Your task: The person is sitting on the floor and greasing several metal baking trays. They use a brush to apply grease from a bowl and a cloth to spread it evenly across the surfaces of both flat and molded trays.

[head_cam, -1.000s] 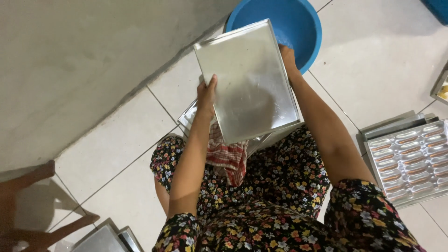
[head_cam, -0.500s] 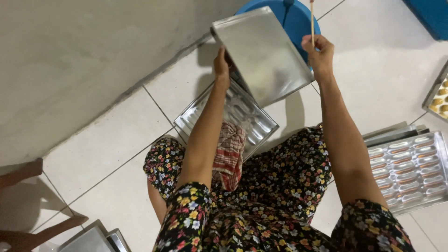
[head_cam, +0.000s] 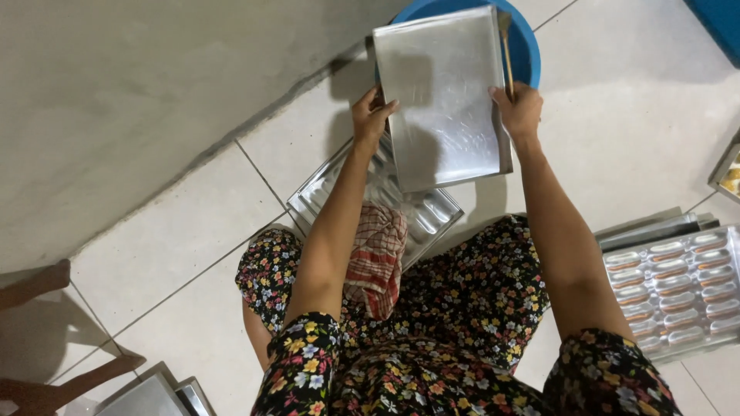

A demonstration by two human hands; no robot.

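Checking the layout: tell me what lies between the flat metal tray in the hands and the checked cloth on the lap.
In the head view, a ridged mould tray lies on the floor tiles between the flat tray and the checked cloth; both overlap it.

A single head-worn camera looks steeply down from close above, past the person's floral-clothed lap, onto the tiled floor point(head_cam: 177, 254) just beyond their fingers point(head_cam: 370, 115).
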